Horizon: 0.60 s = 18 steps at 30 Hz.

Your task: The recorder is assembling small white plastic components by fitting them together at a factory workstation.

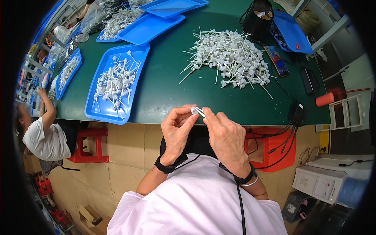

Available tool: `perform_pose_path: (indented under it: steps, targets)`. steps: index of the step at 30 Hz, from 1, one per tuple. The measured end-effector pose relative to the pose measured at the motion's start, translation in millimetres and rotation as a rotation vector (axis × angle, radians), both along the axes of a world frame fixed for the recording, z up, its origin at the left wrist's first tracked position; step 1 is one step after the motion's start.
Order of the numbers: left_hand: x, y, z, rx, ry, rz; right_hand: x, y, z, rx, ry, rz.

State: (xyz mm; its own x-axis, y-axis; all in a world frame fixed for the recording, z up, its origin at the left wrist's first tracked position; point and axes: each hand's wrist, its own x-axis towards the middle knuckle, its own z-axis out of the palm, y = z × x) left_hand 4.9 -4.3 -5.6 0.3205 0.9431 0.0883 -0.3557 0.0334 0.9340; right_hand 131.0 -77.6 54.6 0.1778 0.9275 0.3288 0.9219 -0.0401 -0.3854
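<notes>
Just in front of the table's near edge, my left hand (176, 127) pinches a small white plastic piece (194, 111) between thumb and fingertips. My right hand (226, 135) grips the thin white stems (201, 112) that run from that piece, fingers closed round them. Beyond my hands lies a big heap of similar white pieces with thin stems (231, 58) on the green table (168, 78). To the left, a blue tray (91, 102) holds a smaller pile of the same kind (115, 86). Where the stems join the piece is partly hidden by my fingers.
Blue trays (150, 29) overlap at the back. A black bag (256, 19), a phone (276, 60) and a black box with cables (296, 113) stand along the right. A person in a white shirt (49, 139) sits at the left. Red stools (92, 145) stand below the edge.
</notes>
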Motion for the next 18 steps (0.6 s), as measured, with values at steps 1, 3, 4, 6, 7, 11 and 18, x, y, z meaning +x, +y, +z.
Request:
perform_pose_path:
  steps: [1,3,4,6,7,11,18]
  targets:
    - [0.3,-0.3,-0.2,0.006,-0.006,0.003,0.0,0.1,-0.6,0.014,0.014,-0.003]
    - [0.5,-0.1,0.5,-0.017,-0.003,-0.005,0.0,0.7,-1.3,0.042,0.045,-0.01]
    - [0.7,0.2,0.8,-0.028,-0.001,-0.009,0.4,0.2,-0.7,0.049,0.056,-0.012]
    - [-0.6,2.1,-0.8,-0.074,0.017,-0.029,2.1,-1.0,1.7,0.062,0.078,-0.015]
    - [-1.2,3.2,-1.6,-0.097,0.026,-0.04,3.2,-1.2,3.0,0.055,0.069,0.004]
    - [-1.9,3.5,-3.7,-0.126,-0.009,-0.066,4.7,-0.8,2.2,0.03,0.075,0.06]
    - [-0.3,1.6,-4.3,-0.107,-0.039,-0.073,4.7,1.2,2.4,-0.006,0.078,0.054]
